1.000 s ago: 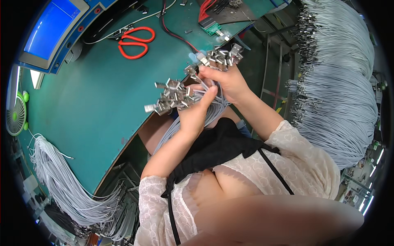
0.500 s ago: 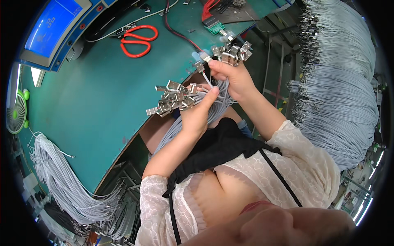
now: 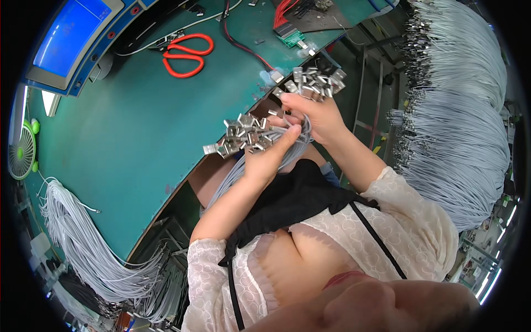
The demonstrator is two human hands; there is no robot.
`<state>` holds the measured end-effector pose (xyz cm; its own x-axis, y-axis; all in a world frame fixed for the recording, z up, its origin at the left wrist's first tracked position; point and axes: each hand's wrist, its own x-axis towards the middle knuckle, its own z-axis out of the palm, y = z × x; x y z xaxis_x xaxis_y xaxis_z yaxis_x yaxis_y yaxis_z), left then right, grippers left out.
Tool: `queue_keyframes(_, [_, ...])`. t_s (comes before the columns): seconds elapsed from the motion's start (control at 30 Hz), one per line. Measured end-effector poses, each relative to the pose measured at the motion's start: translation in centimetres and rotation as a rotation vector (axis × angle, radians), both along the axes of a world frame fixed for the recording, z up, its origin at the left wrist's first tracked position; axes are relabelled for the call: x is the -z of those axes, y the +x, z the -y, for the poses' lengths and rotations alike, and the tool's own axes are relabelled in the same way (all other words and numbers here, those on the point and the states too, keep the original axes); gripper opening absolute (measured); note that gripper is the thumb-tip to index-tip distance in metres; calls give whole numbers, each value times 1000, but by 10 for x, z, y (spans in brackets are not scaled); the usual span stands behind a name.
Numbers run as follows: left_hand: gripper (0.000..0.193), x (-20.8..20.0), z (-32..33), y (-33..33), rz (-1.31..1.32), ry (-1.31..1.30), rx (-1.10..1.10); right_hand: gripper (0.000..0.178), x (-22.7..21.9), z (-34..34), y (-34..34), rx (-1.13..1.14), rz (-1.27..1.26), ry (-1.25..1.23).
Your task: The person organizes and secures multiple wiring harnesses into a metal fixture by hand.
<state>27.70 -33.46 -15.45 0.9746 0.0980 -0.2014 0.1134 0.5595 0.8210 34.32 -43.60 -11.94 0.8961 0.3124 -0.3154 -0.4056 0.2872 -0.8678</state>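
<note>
My left hand (image 3: 269, 159) is closed around a bundle of grey USB cables (image 3: 296, 150). Their silver USB plugs (image 3: 239, 134) fan out to the left past the fingers. In my right hand (image 3: 321, 117) is a second bunch of the same cables, its plugs (image 3: 315, 83) standing up above the thumb. The two hands nearly meet in front of the table's edge, and the grey cables run down between them toward my lap. Just beyond my right thumb, a small pale connector (image 3: 276, 76) on a red and black lead lies at the table edge, apart from both hands.
On the green table (image 3: 133, 149) lie red-handled scissors (image 3: 187, 55) and a green circuit board (image 3: 291, 36) with red wires. A blue-screened instrument (image 3: 72, 41) stands far left, above a green fan (image 3: 23, 148). Grey cable bundles hang at left (image 3: 83, 238) and are piled at right (image 3: 459, 122).
My right hand has drawn slightly back from the pale connector at the table edge. The single plug between my hands has come down toward the left bunch, which has shifted a little right.
</note>
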Motion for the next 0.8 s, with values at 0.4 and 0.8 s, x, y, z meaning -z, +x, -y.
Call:
queue_keyframes(0.4, [20,-9,8,4,-24,-135,-199,8,6,-3,12,60,-26,92])
queue_keyframes(0.8, [15,-12,6,-2,-106,-123,-172,9,3,4,0,15,74,5])
